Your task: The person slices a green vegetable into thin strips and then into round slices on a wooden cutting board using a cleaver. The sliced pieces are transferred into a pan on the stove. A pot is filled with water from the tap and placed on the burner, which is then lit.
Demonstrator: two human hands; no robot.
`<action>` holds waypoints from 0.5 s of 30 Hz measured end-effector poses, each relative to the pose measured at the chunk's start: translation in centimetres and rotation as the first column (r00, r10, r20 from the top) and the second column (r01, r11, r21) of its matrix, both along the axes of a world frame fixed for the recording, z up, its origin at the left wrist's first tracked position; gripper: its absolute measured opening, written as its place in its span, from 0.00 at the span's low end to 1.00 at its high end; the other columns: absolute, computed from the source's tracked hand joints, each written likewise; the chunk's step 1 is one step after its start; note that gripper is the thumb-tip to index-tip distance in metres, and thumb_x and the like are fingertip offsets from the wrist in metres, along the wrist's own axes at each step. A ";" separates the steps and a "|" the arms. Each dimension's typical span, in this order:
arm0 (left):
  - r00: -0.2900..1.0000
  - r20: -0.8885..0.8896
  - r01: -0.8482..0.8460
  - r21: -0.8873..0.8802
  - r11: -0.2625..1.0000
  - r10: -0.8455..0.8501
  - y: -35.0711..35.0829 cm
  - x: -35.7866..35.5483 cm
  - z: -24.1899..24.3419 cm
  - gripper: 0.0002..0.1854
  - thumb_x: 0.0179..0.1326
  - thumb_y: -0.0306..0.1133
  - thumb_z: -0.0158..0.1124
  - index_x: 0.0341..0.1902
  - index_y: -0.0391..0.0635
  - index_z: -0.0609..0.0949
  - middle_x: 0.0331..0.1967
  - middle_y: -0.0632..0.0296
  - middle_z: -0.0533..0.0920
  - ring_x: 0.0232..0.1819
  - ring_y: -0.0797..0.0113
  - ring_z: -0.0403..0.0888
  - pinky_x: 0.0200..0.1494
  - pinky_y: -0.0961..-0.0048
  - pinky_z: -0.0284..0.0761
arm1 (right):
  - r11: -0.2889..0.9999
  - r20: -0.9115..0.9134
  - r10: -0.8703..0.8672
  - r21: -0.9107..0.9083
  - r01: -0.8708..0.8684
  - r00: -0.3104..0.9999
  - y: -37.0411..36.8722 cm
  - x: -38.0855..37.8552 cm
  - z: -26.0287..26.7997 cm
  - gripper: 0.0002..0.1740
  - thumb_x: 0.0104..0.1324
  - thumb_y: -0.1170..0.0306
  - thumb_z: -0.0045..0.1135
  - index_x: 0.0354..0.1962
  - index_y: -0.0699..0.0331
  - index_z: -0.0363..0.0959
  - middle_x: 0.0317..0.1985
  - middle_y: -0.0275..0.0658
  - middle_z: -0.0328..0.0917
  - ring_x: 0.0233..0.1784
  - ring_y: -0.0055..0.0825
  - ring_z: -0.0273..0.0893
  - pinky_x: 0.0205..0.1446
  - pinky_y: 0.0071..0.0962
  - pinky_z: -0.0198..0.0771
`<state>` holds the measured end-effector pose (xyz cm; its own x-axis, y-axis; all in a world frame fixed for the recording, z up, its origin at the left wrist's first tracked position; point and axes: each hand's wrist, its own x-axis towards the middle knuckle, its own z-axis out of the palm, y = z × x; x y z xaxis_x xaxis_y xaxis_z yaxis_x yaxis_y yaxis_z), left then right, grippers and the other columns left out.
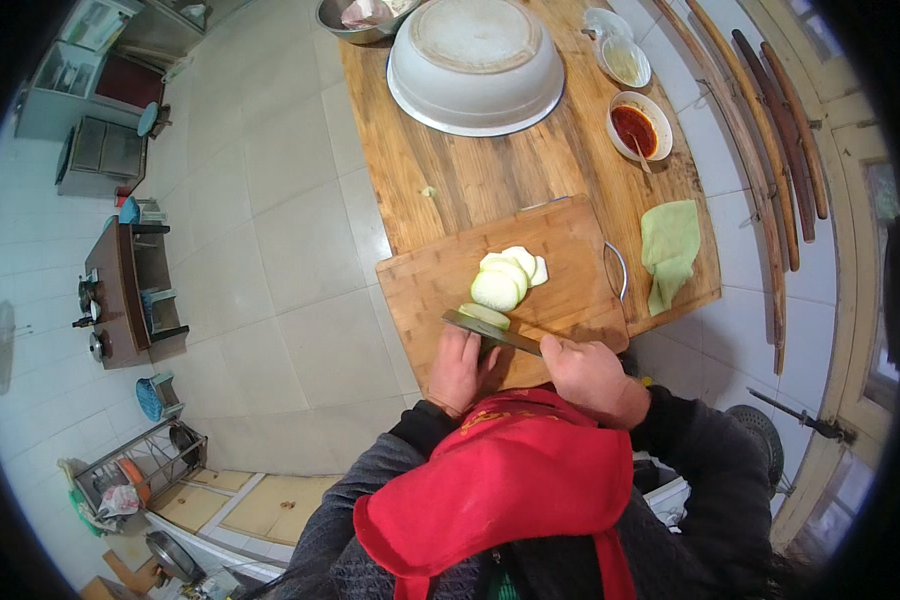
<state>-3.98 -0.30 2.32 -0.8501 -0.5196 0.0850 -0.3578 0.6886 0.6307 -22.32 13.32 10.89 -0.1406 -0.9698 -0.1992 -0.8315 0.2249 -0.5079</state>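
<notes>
My right hand [591, 375] is closed around the handle of a kitchen knife [486, 330], whose blade stands across a pale green vegetable [485, 314]. Behind the blade, my left hand [457, 366] rests at the near part of the vegetable, which the blade and fingers mostly hide. Several round white slices with green rims [495, 290] lie overlapping just beyond the knife. All of this is on a wooden cutting board [427, 281] with a metal handle at its right side.
Beyond the board on the wooden table [465, 165] stands a large upturned white basin [474, 105]. At the right are a bowl of red sauce with a spoon [634, 129], a green cloth [670, 247] and small bowls [624, 61]. A metal bowl with meat [364, 31] sits at the far left corner.
</notes>
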 end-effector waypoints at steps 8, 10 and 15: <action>1.000 -0.024 -0.003 -0.032 0.999 0.002 -0.1 -0.1 0.1 0.25 0.54 0.33 0.72 0.54 0.35 0.76 0.52 0.44 0.74 0.56 0.41 0.72 0.61 0.54 0.71 | 0.999 0.022 0.030 0.038 -0.031 0.999 -1.7 0.0 -1.6 0.07 0.60 0.74 0.50 0.33 0.67 0.64 0.21 0.48 0.77 0.24 0.44 0.81 0.26 0.39 0.75; 0.998 -0.056 -0.003 -0.067 0.998 -0.001 -0.2 -0.3 0.1 0.26 0.54 0.33 0.72 0.54 0.35 0.75 0.52 0.46 0.75 0.57 0.42 0.72 0.60 0.55 0.71 | 1.000 -0.022 0.027 0.000 -0.027 0.999 -3.1 0.0 -4.3 0.07 0.60 0.73 0.51 0.33 0.67 0.64 0.20 0.47 0.78 0.24 0.43 0.81 0.26 0.38 0.76; 0.999 -0.023 -0.037 -0.096 0.995 0.035 0.1 0.0 0.5 0.26 0.52 0.32 0.73 0.55 0.39 0.76 0.54 0.50 0.76 0.59 0.48 0.72 0.62 0.58 0.70 | 1.000 -0.105 0.022 0.020 -0.020 0.994 -3.4 0.6 -8.4 0.04 0.61 0.75 0.49 0.32 0.66 0.65 0.19 0.45 0.78 0.24 0.43 0.81 0.26 0.37 0.76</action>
